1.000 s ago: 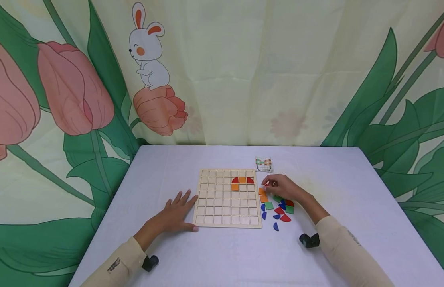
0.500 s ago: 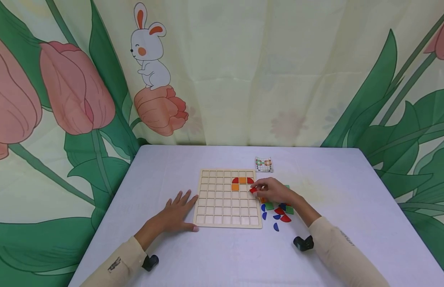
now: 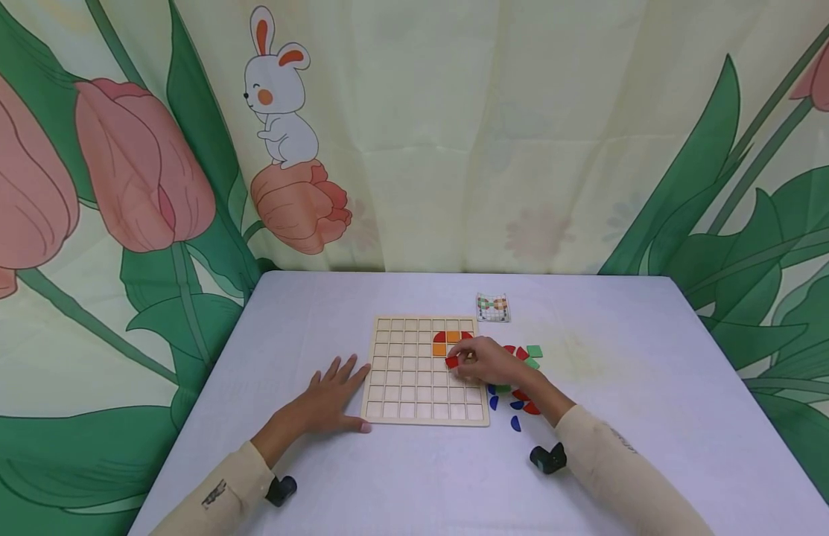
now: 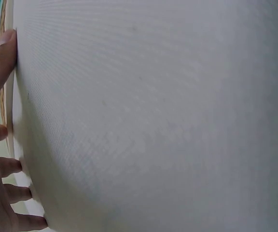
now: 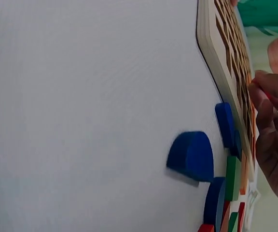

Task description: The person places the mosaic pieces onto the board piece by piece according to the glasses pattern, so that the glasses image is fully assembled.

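Observation:
A wooden grid board lies flat on the white table. In its upper right cells sit orange square tiles and red rounded tiles. My right hand pinches a red tile over the board, just below the lower orange square; the tile's full outline is partly covered by the fingers. My left hand rests at the board's left edge with fingers spread. In the left wrist view, the thumb touches the board's side.
Loose blue pieces, green squares and red pieces lie right of the board, partly under my right forearm. A small pattern card lies beyond the board's far right corner. A printed curtain hangs behind the table.
My right hand has moved left from the loose pieces to over the board, carrying the red tile. The left hand has stayed in place.

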Available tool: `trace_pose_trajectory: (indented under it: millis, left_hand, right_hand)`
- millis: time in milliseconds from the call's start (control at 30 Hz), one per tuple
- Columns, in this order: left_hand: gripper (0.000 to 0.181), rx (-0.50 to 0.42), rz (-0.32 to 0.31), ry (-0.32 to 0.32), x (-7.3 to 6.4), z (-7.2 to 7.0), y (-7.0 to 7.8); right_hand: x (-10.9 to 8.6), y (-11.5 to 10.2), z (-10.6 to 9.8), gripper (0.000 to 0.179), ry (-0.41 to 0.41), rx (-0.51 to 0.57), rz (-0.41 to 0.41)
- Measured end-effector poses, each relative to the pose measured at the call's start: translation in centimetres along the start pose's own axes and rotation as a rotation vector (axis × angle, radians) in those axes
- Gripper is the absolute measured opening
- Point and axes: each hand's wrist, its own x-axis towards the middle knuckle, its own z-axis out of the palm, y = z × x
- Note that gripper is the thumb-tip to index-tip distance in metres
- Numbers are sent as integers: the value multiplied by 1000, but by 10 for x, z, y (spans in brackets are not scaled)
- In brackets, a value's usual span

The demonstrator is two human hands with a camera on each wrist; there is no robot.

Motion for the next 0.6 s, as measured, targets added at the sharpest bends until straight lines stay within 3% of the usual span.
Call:
trace_pose_trajectory:
  millis: [267,600]
  left_hand:
    - [110,-5,-8,-4,-1,-1,2]
    - [110,8,-6,7,0,0,0]
  right_hand:
    - [7,-11,11,24,40,-53,-14]
    - [10,-17,20,27,98,-146,44]
